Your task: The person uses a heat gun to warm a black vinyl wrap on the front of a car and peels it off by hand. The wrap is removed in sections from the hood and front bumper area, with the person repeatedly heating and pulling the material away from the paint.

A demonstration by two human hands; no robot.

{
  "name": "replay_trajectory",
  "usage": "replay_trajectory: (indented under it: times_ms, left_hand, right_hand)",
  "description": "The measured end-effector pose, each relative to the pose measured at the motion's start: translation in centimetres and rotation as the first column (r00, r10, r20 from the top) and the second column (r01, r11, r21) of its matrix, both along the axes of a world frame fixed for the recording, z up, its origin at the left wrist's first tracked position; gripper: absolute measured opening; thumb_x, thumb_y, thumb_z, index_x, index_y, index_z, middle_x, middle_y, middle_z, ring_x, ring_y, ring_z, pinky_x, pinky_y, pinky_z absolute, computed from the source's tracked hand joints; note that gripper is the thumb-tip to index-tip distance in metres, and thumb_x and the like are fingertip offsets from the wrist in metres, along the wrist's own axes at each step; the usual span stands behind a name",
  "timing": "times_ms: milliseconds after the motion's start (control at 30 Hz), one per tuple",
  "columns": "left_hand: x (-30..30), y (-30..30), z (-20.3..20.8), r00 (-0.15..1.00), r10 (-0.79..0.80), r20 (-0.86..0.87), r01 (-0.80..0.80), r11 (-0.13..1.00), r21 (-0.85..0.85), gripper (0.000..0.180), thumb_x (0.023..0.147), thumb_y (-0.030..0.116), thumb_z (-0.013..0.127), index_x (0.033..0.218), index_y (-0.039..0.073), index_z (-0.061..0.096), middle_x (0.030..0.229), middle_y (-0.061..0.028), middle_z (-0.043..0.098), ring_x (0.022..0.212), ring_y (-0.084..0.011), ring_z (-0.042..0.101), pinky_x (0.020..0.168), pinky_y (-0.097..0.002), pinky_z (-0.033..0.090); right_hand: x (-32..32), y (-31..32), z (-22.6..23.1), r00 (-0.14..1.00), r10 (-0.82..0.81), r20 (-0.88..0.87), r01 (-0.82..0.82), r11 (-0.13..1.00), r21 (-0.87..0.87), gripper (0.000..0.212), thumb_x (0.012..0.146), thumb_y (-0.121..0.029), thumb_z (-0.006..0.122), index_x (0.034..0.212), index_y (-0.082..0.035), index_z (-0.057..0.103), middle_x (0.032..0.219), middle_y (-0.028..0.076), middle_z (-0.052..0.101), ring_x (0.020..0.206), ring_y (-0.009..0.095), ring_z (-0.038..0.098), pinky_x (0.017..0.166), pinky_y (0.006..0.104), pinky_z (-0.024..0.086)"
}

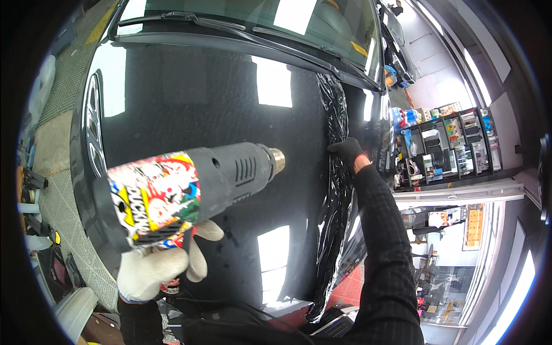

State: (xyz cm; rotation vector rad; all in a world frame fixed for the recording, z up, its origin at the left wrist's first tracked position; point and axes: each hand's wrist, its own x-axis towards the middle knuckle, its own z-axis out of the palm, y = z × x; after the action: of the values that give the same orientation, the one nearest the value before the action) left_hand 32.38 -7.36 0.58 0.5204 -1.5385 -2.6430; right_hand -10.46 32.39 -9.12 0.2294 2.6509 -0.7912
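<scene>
My left hand point(155, 270), in a white work glove, is closed round the handle of a heat gun point(236, 171). The gun has a dark body with colourful stickers, and its metal nozzle points right, above the glossy black car hood point(190, 109). A long strip of wrinkled black film point(333, 201) runs down the hood's right side from the windshield toward me. On that strip lies my right hand point(348, 152) in a black glove, its fingers drawn together at the film; the fingertips are partly hidden. The nozzle and the right hand are apart.
The windshield point(247, 14) and a wiper point(184, 22) border the far end of the hood. A dark cable point(259, 313) runs near my body. Shelves point(445, 146) with bottles and boxes stand to the right. Grated flooring point(72, 230) lies left of the car.
</scene>
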Motion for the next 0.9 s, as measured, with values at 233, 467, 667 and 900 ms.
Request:
replay_trajectory:
  times_ms: [233, 467, 667, 900]
  left_hand:
    - [-0.4, 2.1, -1.3, 0.996, -0.031, 0.079, 0.018, 0.988, 0.156, 0.058, 0.078, 0.009, 0.065, 0.133, -0.010, 0.063, 0.111, -0.0284, 0.076, 0.065, -0.0252, 0.072, 0.055, -0.0337, 0.059]
    - [-0.3, 1.9, -1.2, 0.989, -0.093, 0.111, 0.080, 0.990, 0.117, 0.060, 0.079, 0.013, 0.066, 0.135, -0.010, 0.063, 0.111, -0.0264, 0.077, 0.069, -0.0248, 0.073, 0.059, -0.0347, 0.059]
    - [-0.2, 1.7, -1.6, 0.981, -0.130, 0.143, 0.110, 0.984, 0.136, 0.060, 0.078, 0.015, 0.073, 0.133, -0.010, 0.065, 0.112, -0.0267, 0.076, 0.070, -0.0246, 0.073, 0.062, -0.0350, 0.059]
    - [0.1, 2.1, -2.3, 0.991, -0.084, 0.104, 0.062, 0.976, 0.207, 0.059, 0.080, 0.016, 0.073, 0.132, -0.011, 0.065, 0.112, -0.0273, 0.076, 0.072, -0.0247, 0.072, 0.064, -0.0353, 0.058]
  right_hand:
    - [1.9, -1.2, 2.2, 0.952, 0.274, -0.134, -0.202, 0.896, 0.396, 0.047, 0.082, -0.032, 0.085, 0.103, 0.009, 0.077, 0.098, 0.027, 0.078, 0.097, 0.041, 0.078, 0.087, 0.0471, 0.059]
    - [1.6, -0.9, 1.4, 0.936, 0.292, -0.199, -0.214, 0.917, 0.337, 0.037, 0.085, -0.022, 0.079, 0.107, 0.008, 0.076, 0.094, 0.020, 0.079, 0.084, 0.030, 0.076, 0.079, 0.0425, 0.058]
    - [2.5, -0.5, 1.6, 0.950, 0.233, -0.208, -0.203, 0.967, 0.156, 0.039, 0.082, -0.024, 0.078, 0.105, 0.008, 0.073, 0.094, 0.026, 0.077, 0.092, 0.040, 0.078, 0.083, 0.0466, 0.058]
    - [3.8, -2.1, 3.4, 0.952, 0.239, -0.190, -0.212, 0.965, 0.153, 0.033, 0.080, -0.017, 0.076, 0.102, 0.007, 0.073, 0.088, 0.024, 0.077, 0.085, 0.036, 0.078, 0.077, 0.0448, 0.058]
